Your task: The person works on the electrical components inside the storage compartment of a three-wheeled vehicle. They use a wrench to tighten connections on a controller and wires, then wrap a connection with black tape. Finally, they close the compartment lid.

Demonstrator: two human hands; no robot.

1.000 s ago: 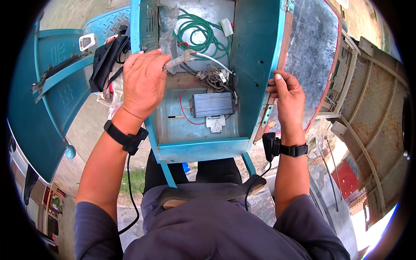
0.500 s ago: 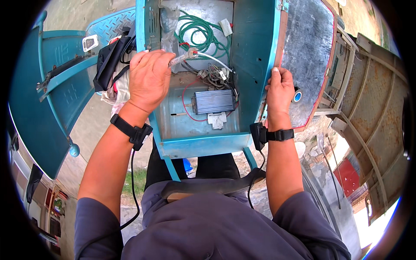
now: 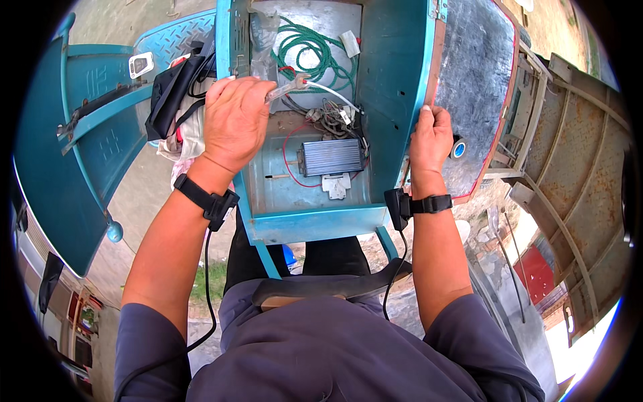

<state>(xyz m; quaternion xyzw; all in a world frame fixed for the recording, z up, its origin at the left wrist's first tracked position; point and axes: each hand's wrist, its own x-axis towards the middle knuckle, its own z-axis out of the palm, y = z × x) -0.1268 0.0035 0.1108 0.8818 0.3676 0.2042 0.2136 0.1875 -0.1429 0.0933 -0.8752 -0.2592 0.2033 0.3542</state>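
Note:
My left hand point(image 3: 238, 124) is closed on a metal wrench point(image 3: 288, 87) over the upper left of the open teal metal box point(image 3: 315, 228), beside a clear plastic bag point(image 3: 265, 41). The wrench's head is by a white cable point(image 3: 335, 94). My right hand point(image 3: 432, 141) has its fingers curled on the box's right edge, near a round tape roll point(image 3: 458, 149). In the box lie a green coiled rope point(image 3: 308, 50), tangled wires point(image 3: 331, 117), a finned metal controller point(image 3: 333, 157) and a white plastic piece point(image 3: 335, 186).
An open lid point(image 3: 479, 80) with a mottled metal face lies right of the box, beside a rusty metal frame point(image 3: 562, 181). At left are a teal metal panel point(image 3: 67, 194), a black bag point(image 3: 167, 100) and a blue tread plate point(image 3: 171, 47). The box's lower rim is near my body.
My right hand has shifted slightly left and up along the edge, uncovering the tape roll. My left hand and the wrench have moved a little to the right.

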